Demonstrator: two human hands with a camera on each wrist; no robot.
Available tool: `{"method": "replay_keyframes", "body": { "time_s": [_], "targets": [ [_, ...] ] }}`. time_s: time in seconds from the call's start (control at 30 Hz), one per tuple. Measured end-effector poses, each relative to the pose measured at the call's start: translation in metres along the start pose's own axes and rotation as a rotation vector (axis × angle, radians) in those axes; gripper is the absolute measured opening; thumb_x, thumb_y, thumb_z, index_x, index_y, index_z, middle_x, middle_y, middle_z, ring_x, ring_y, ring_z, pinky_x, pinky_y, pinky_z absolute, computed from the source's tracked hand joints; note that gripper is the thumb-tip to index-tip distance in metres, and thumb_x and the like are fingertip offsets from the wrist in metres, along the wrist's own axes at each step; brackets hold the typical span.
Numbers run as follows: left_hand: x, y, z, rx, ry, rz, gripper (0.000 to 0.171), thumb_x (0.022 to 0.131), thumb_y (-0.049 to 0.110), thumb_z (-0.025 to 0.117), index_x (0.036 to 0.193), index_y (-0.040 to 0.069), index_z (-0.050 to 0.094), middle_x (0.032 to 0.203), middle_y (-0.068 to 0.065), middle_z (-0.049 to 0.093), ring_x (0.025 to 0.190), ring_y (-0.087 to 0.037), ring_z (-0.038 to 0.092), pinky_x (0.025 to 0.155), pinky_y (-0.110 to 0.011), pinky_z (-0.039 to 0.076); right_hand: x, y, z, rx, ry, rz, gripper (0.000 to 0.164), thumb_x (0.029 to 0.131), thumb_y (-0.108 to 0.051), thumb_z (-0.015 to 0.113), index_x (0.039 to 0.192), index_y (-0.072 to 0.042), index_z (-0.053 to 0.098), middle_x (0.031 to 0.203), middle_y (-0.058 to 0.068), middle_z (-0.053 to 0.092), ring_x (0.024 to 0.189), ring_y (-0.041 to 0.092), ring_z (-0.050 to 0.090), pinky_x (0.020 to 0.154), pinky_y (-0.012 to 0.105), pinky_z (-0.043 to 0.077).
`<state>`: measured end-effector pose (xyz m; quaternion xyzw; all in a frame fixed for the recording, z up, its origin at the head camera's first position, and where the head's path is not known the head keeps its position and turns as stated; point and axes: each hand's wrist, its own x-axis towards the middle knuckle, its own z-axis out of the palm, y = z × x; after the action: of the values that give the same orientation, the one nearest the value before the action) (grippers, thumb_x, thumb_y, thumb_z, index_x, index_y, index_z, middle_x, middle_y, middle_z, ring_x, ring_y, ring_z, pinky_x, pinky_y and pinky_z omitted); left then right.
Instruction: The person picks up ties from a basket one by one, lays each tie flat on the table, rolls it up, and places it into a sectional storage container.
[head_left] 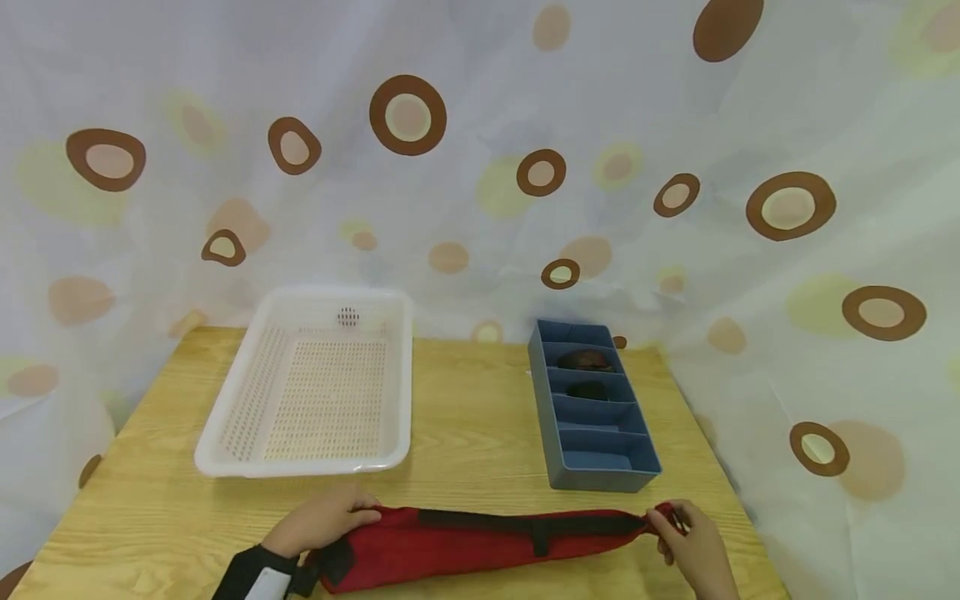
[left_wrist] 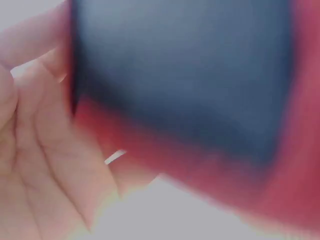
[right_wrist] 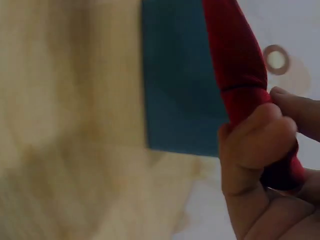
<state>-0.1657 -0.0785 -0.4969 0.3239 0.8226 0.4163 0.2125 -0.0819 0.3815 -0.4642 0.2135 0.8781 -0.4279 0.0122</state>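
A long red cloth band (head_left: pixel 450 554) with black strips is stretched between my two hands, low over the table's front. It is broad at the left and narrows to the right. My left hand (head_left: pixel 330 518) grips the broad end by its upper edge, near a black patch (head_left: pixel 335 562). In the left wrist view that patch and the red cloth are blurred and hide part of the fingers. My right hand (head_left: pixel 692 537) pinches the gathered narrow end. The right wrist view shows its fingers (right_wrist: pixel 255 135) curled round the red cloth (right_wrist: pixel 237 50).
A white perforated basket (head_left: pixel 405 400) stands at the back left of the wooden table (head_left: pixel 472 417). At the right is a blue-grey divided box (head_left: pixel 558 467); two of its compartments hold dark items, one a dark reddish-brown bundle (head_left: pixel 585 360). A patterned curtain (head_left: pixel 480 167) hangs behind.
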Motion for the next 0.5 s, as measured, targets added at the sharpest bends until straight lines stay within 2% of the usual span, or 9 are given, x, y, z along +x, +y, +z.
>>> {"method": "replay_keyframes", "body": {
  "time_s": [0.07,0.13,0.2,0.3,0.4,0.5],
  "targets": [
    [0.001,-0.002,0.011,0.063,-0.001,-0.032,0.027,0.091,0.020,0.058,0.071,0.005,0.066,0.063,0.014,0.045,0.055,0.004,0.036,0.054,-0.015,0.034,0.007,0.023,0.011,0.004,-0.096,0.054,0.033,0.095,-0.015,0.055,0.114,0.011,0.050,0.076,0.011,0.062,0.058,0.017,0.060,0.054,0.028,0.051],
    [0.003,-0.001,0.019,0.093,0.031,-0.077,0.024,0.091,0.020,0.059,0.073,0.006,0.068,0.066,0.011,0.051,0.057,0.002,0.040,0.054,-0.017,0.037,0.014,0.038,0.016,0.019,-0.175,0.043,0.034,0.095,-0.009,0.052,0.118,0.016,0.046,0.089,0.018,0.062,0.064,0.021,0.063,0.058,0.030,0.053],
    [0.004,0.002,0.024,0.087,0.076,-0.117,0.025,0.090,0.022,0.060,0.072,0.007,0.067,0.069,0.007,0.052,0.058,-0.001,0.042,0.053,-0.019,0.036,0.020,0.047,0.018,0.023,-0.207,0.024,0.038,0.094,-0.006,0.052,0.122,0.019,0.043,0.096,0.023,0.061,0.068,0.022,0.064,0.061,0.032,0.054],
    [0.003,0.005,0.030,0.078,0.114,-0.142,0.024,0.089,0.023,0.062,0.069,0.011,0.068,0.075,0.003,0.057,0.063,-0.004,0.044,0.056,-0.020,0.036,0.028,0.054,0.016,-0.033,-0.176,0.021,0.040,0.092,-0.006,0.056,0.120,0.019,0.045,0.099,0.027,0.059,0.067,0.020,0.064,0.061,0.033,0.054],
    [0.003,0.005,0.040,0.081,0.052,-0.173,0.029,0.086,0.021,0.064,0.059,0.013,0.066,0.066,0.004,0.058,0.057,-0.004,0.042,0.053,-0.019,0.034,0.034,0.057,0.014,-0.142,-0.092,0.035,0.032,0.087,-0.010,0.062,0.106,0.015,0.053,0.088,0.021,0.060,0.062,0.017,0.061,0.058,0.032,0.052],
    [0.003,0.005,0.055,0.132,-0.011,-0.242,0.030,0.083,0.019,0.067,0.055,0.012,0.062,0.052,0.007,0.056,0.048,-0.002,0.042,0.048,-0.018,0.033,0.037,0.057,0.016,-0.258,-0.042,0.004,0.022,0.082,-0.011,0.067,0.089,0.007,0.056,0.077,0.013,0.058,0.063,0.016,0.055,0.056,0.031,0.046]
  ]
}}
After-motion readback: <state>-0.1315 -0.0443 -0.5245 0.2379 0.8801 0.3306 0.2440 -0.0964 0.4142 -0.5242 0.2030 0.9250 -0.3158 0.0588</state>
